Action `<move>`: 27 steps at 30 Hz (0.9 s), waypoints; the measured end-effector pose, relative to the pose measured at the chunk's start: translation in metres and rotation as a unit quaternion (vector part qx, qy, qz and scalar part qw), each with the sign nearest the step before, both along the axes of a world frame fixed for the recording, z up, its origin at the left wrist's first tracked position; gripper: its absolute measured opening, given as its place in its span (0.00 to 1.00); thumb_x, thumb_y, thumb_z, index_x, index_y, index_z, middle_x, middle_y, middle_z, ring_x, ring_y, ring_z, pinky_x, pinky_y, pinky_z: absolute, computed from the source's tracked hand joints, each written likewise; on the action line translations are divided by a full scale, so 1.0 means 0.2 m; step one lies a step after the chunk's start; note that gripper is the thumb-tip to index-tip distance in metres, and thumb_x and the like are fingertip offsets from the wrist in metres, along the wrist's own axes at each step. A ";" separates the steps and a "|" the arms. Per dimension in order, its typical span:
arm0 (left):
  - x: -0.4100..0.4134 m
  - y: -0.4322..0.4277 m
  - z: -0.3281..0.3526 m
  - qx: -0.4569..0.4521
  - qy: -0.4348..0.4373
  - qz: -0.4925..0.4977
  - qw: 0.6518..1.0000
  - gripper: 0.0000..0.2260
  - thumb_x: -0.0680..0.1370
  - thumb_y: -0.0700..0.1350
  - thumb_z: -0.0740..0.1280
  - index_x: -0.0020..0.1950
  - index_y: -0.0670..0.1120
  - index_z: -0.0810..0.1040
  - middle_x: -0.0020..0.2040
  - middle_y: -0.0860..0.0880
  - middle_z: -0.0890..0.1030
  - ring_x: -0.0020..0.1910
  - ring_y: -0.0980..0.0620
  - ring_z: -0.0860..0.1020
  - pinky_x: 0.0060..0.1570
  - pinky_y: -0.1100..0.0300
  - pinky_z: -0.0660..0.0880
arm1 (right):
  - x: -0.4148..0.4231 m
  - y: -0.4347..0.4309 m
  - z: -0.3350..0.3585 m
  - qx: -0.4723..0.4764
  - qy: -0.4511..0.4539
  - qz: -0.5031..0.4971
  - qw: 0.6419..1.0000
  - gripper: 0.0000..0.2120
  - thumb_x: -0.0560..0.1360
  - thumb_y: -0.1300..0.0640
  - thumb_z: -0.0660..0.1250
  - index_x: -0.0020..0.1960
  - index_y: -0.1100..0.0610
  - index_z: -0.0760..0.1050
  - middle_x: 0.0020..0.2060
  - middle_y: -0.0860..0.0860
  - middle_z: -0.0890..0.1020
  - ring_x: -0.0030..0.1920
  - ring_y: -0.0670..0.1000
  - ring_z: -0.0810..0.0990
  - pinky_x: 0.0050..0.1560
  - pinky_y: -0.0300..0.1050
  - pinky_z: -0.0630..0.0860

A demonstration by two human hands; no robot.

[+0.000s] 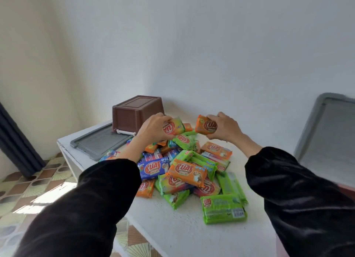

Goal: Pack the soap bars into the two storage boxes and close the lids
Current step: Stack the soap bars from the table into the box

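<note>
Your left hand (153, 131) and right hand (223, 127) each clamp a soap bar at centre frame; grip these stiff, slick-wrapped bars across the narrow sides.

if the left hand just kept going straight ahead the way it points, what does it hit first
Probably the brown box, upside down just beyond the left hand, which holds a soap bar. Depth is unclear from this one view.
</note>
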State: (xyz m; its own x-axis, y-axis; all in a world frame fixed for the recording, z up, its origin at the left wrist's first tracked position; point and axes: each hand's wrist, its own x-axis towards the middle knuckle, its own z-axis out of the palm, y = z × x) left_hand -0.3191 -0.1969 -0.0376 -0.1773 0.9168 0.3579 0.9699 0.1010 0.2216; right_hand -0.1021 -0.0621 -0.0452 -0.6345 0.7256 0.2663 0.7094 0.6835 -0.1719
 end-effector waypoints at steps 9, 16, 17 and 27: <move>0.98 0.08 0.36 -0.080 0.038 -0.249 0.964 0.28 0.65 0.58 0.75 0.62 0.50 0.75 0.54 0.51 0.79 0.48 0.53 0.74 0.53 0.53 0.75 | 1.02 -0.33 0.39 -0.070 -0.061 -0.101 0.991 0.36 0.65 0.43 0.74 0.70 0.50 0.67 0.58 0.52 0.79 0.54 0.52 0.75 0.50 0.41 0.68; 1.75 0.12 0.24 -0.192 0.108 -0.396 0.891 0.26 0.68 0.60 0.71 0.58 0.45 0.77 0.52 0.47 0.81 0.51 0.48 0.78 0.52 0.54 0.74 | 1.66 -0.61 0.28 -0.105 -0.145 -0.210 0.961 0.37 0.63 0.42 0.75 0.69 0.52 0.69 0.51 0.51 0.82 0.45 0.48 0.75 0.45 0.41 0.72; 1.80 0.13 0.21 -0.206 0.116 -0.403 0.884 0.26 0.68 0.61 0.71 0.58 0.45 0.77 0.51 0.47 0.80 0.51 0.48 0.78 0.51 0.56 0.74 | 1.70 -0.63 0.24 -0.111 -0.150 -0.215 0.959 0.37 0.63 0.42 0.75 0.68 0.52 0.69 0.51 0.52 0.82 0.44 0.48 0.76 0.46 0.42 0.72; 1.95 0.18 -0.26 -0.292 0.282 -0.382 0.830 0.26 0.66 0.56 0.75 0.58 0.44 0.77 0.54 0.45 0.80 0.51 0.46 0.78 0.50 0.54 0.75 | 1.72 -0.71 -0.20 -0.139 -0.274 -0.211 0.928 0.34 0.65 0.45 0.73 0.67 0.54 0.69 0.57 0.55 0.77 0.57 0.55 0.76 0.52 0.44 0.72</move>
